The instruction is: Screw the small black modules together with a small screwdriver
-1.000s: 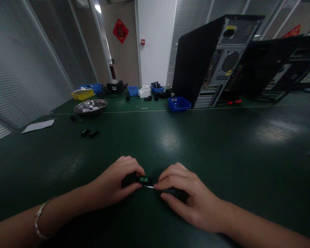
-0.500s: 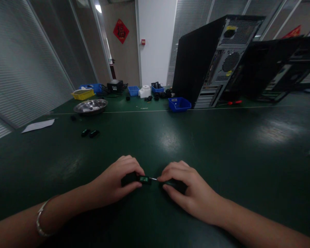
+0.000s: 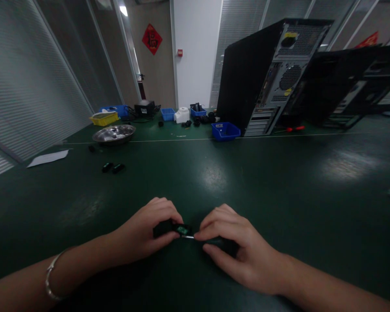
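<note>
Two black desktop computer towers stand far beyond the hands, the nearer one (image 3: 269,73) open-backed, the other (image 3: 354,82) to its right. One round shiny metal bowl (image 3: 113,133) sits far ahead of the left hand (image 3: 146,232). Three blue plastic bins show, the closest (image 3: 225,130) well ahead of the right hand (image 3: 237,249), and one yellow bin (image 3: 104,118) beyond the bowl. Two small black parts (image 3: 113,167) lie ahead-left. Nothing stands between the hands. The left hand pinches one small black module with a green circuit board (image 3: 175,229); the right hand is clenched around a black-handled thin screwdriver (image 3: 219,242), its tip at the module.
</note>
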Demonstrator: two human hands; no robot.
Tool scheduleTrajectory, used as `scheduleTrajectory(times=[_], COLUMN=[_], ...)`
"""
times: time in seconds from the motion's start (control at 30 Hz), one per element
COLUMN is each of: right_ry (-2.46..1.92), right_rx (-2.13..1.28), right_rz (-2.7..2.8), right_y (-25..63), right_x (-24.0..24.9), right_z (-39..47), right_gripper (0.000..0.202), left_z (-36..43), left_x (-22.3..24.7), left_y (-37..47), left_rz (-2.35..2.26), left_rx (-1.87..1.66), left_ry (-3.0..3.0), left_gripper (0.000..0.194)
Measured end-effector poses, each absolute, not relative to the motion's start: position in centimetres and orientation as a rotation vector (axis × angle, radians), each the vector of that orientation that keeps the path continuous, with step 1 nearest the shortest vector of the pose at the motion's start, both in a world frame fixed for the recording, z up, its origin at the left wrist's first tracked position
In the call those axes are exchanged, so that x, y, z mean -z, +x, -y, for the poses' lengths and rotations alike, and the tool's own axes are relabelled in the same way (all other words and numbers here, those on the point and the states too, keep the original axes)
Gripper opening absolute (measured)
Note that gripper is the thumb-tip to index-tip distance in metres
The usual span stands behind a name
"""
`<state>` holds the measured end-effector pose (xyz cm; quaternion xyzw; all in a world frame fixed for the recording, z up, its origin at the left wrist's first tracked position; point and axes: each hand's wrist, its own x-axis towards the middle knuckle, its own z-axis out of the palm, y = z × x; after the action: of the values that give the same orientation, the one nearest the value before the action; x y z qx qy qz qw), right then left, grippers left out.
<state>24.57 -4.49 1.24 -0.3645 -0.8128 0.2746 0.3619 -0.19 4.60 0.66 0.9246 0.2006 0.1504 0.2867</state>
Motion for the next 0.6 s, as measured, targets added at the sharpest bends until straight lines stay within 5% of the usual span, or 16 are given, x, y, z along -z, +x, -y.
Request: scheduleTrajectory(times=[0.6], right_ry=[-1.062], right_rx=[-0.675], right_rz=[2.167], right_y=[24.4], right_x=[-1.14], right_z=[4.25], right_gripper=[0.023], left_z=[-4.54], left_x=[-0.64], left_y=[-0.22], left_rz=[-0.517], left_rx=[-0.398], left_ry=[2.492], left_gripper=[0.018])
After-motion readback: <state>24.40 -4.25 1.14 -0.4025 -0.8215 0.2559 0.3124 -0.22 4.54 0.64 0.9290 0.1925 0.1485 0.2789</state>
